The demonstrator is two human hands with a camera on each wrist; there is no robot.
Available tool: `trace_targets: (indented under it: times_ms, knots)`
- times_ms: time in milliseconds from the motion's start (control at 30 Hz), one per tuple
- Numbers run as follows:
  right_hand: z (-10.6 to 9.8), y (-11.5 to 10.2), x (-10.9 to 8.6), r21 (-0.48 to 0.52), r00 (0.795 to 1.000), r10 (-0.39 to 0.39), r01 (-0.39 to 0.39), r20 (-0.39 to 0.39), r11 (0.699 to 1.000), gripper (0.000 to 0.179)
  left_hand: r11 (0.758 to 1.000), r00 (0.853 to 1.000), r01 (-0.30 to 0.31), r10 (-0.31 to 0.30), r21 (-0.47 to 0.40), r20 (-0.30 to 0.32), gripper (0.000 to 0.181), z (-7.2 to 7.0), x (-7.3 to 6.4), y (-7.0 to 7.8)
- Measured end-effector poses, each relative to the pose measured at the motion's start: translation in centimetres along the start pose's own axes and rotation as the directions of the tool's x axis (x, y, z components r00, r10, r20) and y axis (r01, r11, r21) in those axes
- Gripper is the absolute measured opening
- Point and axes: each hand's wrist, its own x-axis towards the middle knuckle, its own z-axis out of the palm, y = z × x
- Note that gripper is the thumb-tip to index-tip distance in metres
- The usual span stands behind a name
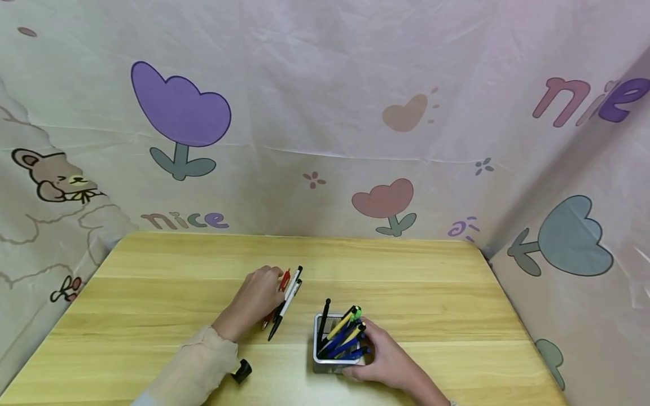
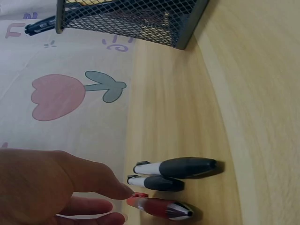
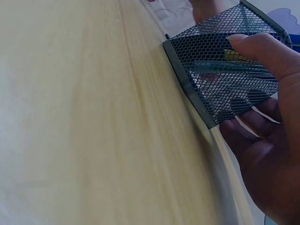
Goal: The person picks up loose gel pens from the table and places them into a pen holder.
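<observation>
My left hand (image 1: 259, 293) is over the table beside a red pen (image 2: 161, 206). In the left wrist view a fingertip meets the pen's clip end, with other fingers below; a firm grip does not show. Close to it lie two white-and-black pens (image 2: 187, 167), side by side. With fingers and thumb around its side, my right hand (image 1: 388, 358) holds a black mesh pen holder (image 3: 206, 89). Blue, yellow and black pens (image 1: 345, 335) stand tilted inside that holder, which is upright on the table.
The wood-grain table (image 1: 406, 270) ends at a printed cloth (image 1: 304, 113) hanging behind and at both sides. A small black object (image 1: 242, 371) shows beside the left cuff.
</observation>
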Motion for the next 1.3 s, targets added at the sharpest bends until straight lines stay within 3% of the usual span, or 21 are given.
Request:
trace_targets:
  times_ms: [233, 433, 867, 1133, 1300]
  knots:
    - [0.0, -0.21, -0.05, 0.001, 1.0, 0.013, -0.013, -0.002, 1.0, 0.069, 1.0, 1.0, 0.004, -0.004, 0.008, -0.002, 0.034, 0.44, 0.16, -0.36]
    - [-0.01, -0.2, -0.15, 0.03, 1.0, 0.006, -0.007, 0.005, 1.0, 0.069, 0.999, 0.998, 0.033, -0.031, -0.038, 0.046, 0.006, 0.76, 0.45, -0.49]
    - [0.06, -0.47, -0.14, 0.01, 1.0, 0.02, -0.02, -0.006, 1.0, 0.07, 0.995, 0.995, 0.086, -0.083, -0.052, 0.055, 0.024, 0.9, 0.63, -0.6]
    - [0.02, -0.32, -0.12, 0.011, 1.0, 0.03, -0.03, 0.004, 0.999, 0.069, 0.993, 0.995, 0.087, -0.083, -0.081, 0.047, 0.033, 0.51, 0.51, -0.67]
    - [-0.02, -0.28, -0.13, 0.015, 0.999, 0.039, -0.039, 0.01, 0.999, 0.07, 0.991, 0.995, 0.093, -0.089, -0.093, 0.046, 0.024, 0.38, 0.41, -0.64]
